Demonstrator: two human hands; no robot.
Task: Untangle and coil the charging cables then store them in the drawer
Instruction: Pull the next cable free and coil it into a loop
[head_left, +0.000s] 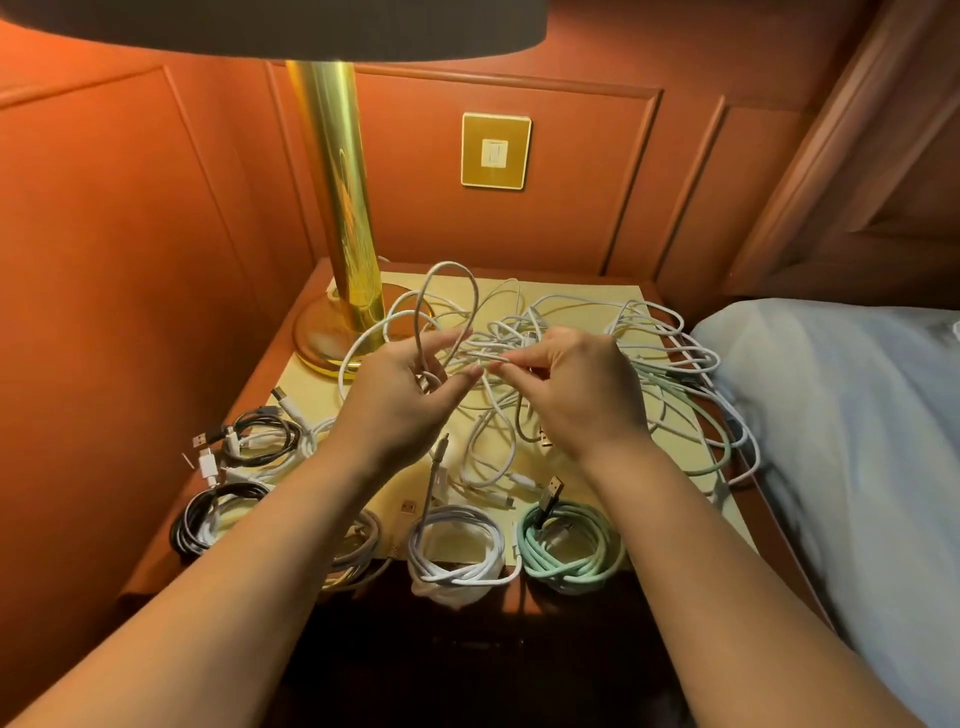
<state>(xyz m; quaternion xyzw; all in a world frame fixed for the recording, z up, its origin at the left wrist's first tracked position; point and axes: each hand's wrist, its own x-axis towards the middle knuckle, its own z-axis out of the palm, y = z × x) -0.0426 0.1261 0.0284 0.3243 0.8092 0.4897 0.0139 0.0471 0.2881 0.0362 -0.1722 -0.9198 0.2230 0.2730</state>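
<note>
Both hands work at frame centre above the surface (691, 467). The left hand (400, 387) grips a white cable (447, 270) looping upward; the right hand (576, 384) pinches the same strand. A loose tangle (649, 338) lies behind, centre right. Finished coils sit along the lower edge: a mint coil (569, 551), a white coil (457, 551) and black coils (218, 512) at left. A brass lamp (337, 208) stands upper left.

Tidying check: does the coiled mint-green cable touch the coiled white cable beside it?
Apart. The head view shows dark wood between the coiled mint-green cable and the coiled white cable.
</note>
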